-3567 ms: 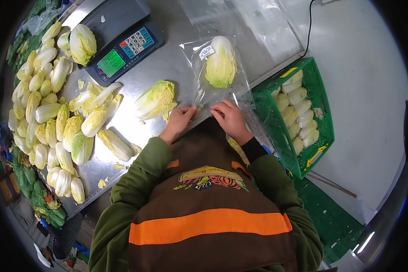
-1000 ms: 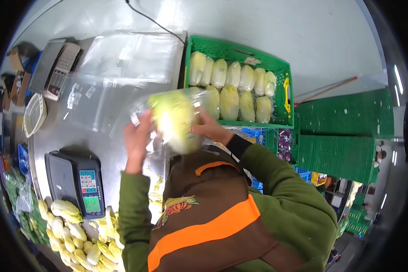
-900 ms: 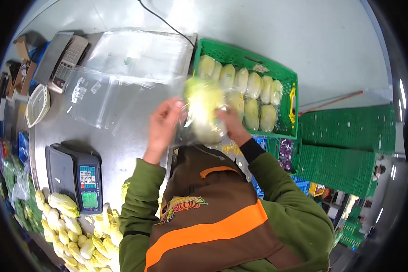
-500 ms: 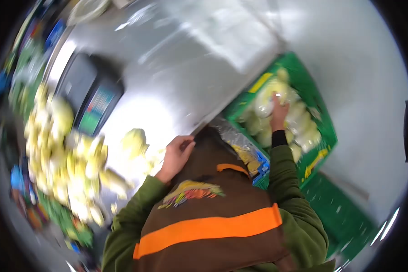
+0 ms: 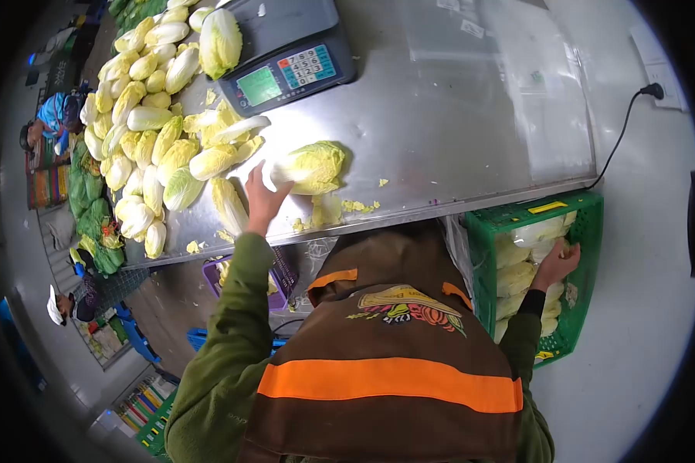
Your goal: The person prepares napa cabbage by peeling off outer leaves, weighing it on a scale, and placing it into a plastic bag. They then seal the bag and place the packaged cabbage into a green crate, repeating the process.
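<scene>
My left hand (image 5: pixel 264 199) reaches over the steel table, thumb and fingers spread apart, right by the white stem end of a napa cabbage (image 5: pixel 316 168). That cabbage lies on its side, leafy end to the right. At the right, my right hand (image 5: pixel 557 266) is over a green crate (image 5: pixel 587 285), its fingers loosely parted above the plastic-wrapped napa cabbages (image 5: pixel 515 279) stacked inside. One wrapped cabbage (image 5: pixel 539 231) lies just beyond the fingers. Loose leaf scraps (image 5: pixel 359 206) are scattered near the table's front edge.
A pile of napa cabbages (image 5: pixel 150 116) covers the table's left side. Behind it stands a digital scale (image 5: pixel 309 65), with another cabbage (image 5: pixel 221 44) against its left side. A purple crate (image 5: pixel 284 289) is below the table edge. A black cable (image 5: pixel 622 131) hangs at the right. People (image 5: pixel 54 116) are far left.
My view has turned left, towards the table. My left hand has gone from the table edge to the single cabbage. My right hand has come off the wrapped cabbage it was touching.
</scene>
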